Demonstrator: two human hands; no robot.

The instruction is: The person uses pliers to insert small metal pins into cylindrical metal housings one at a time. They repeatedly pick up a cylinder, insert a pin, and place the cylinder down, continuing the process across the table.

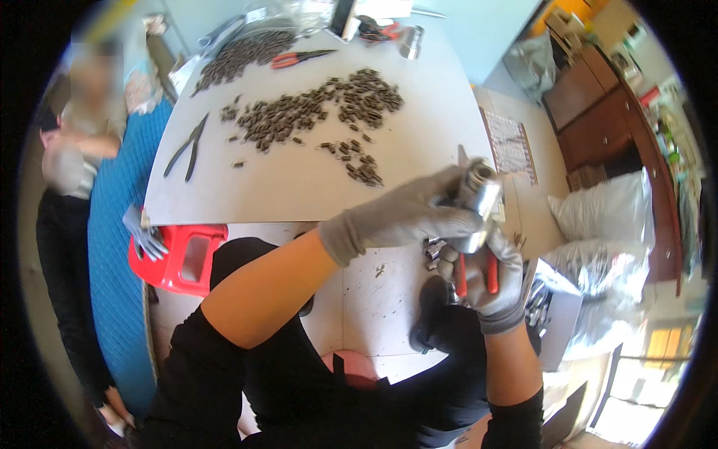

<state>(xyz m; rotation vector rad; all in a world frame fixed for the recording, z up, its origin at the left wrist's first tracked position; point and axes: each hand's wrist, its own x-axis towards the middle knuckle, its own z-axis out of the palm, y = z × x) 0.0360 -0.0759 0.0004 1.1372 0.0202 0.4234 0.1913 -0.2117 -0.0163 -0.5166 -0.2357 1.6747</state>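
Observation:
My left hand [422,209], in a grey work glove, is closed around a shiny metal cylinder [482,196] with an open round end facing up. It is held out past the table's near right corner. Just below it, my right hand [497,288], also gloved, grips a pair of red-handled pliers [492,271]. The pliers' jaws are hidden behind the cylinder and my left hand, so whether they touch it I cannot tell. On the white table [299,187] lie loose heaps of small dark metal pieces [288,116].
Dark-handled pliers [194,150], orange-handled long-nose pliers [299,58] and another metal cylinder [410,43] lie on the table. A red stool [176,280] with a grey glove [147,233] stands left. Right are a box of metal parts [565,325] and plastic sacks [609,213]. Someone [82,135] is beside a blue mattress [123,247].

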